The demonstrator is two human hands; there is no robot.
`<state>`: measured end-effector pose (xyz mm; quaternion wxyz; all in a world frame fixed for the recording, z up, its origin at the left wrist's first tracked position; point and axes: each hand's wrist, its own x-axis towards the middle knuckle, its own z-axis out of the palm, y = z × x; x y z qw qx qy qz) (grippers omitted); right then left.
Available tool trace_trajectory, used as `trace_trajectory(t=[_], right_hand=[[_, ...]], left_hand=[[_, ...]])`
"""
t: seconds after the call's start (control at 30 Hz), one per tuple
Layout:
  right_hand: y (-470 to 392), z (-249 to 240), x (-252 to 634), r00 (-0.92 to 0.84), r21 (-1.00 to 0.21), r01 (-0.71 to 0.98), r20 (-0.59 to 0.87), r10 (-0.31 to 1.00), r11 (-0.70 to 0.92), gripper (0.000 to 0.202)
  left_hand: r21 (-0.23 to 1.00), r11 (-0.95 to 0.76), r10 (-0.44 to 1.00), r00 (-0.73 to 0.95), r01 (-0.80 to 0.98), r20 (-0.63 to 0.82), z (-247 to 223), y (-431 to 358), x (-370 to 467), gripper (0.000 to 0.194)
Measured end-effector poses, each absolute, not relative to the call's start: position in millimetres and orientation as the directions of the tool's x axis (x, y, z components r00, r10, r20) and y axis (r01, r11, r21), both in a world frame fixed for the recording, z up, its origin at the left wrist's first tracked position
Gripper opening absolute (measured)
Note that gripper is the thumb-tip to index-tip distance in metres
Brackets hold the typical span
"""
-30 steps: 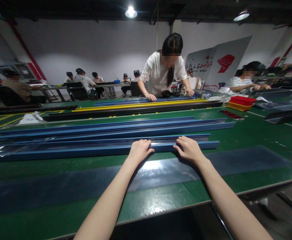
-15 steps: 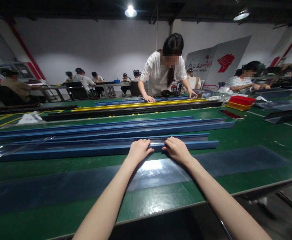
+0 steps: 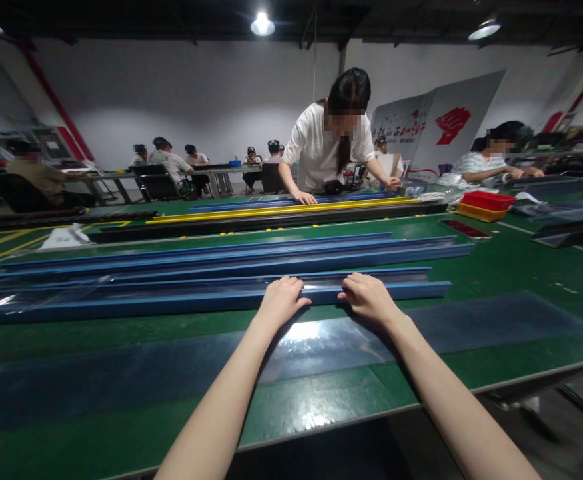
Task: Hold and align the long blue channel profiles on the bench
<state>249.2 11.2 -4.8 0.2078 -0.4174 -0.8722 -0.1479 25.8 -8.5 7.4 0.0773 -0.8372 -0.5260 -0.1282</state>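
A long blue channel strip (image 3: pixel 146 305) lies across the green table in front of me, its right end beyond my hands. My left hand (image 3: pixel 284 298) is closed over its near wall, fingers curled inside and thumb on my side. A short way to the right, my right hand (image 3: pixel 366 297) grips the same wall in a similar way; its fingertips are partly hidden. Clear film (image 3: pixel 71 288) shows in the channel's trough. Nearer to me, under my forearms, a flat transparent sheet (image 3: pixel 461 327) is spread on the table.
More blue channels (image 3: pixel 421 253) lie just behind. Farther back are a yellow strip (image 3: pixel 281 209), black strips (image 3: pixel 171 232), a phone (image 3: pixel 465 229) and a red tray (image 3: pixel 486 201). A co-worker (image 3: pixel 328 147) leans over the far side. The table's near edge (image 3: pixel 341 421) runs below my arms.
The held blue channel has shifted slightly right along with my right hand, while my left hand stays about where it was. The co-worker's hand at the right has risen a little and curled.
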Motion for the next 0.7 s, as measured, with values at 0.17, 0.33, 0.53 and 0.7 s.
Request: trace_trajectory(t=[0.17,0.33,0.53,0.7], right_hand=[[10,-3,265,-0.491,0.036,0.839,0.479,0.728,0.543,0.019],[9,-5,267,-0.457,0.031,0.866,0.452,0.766,0.499,0.017],[7,-7,264,-0.492,0.058,0.854,0.414,0.766,0.517,0.02],[8,-8,254,-0.551,0.089,0.817,0.409,0.727,0.569,0.024]], left_hand=[[-0.017,-0.468,0.842,0.452,0.884,0.296,5,-8,25,0.022],[-0.022,-0.476,0.836,0.461,0.879,0.297,4,-7,26,0.017],[-0.013,-0.461,0.852,0.447,0.887,0.273,5,-7,27,0.017],[-0.006,-0.454,0.86,0.44,0.891,0.256,7,-9,28,0.018]])
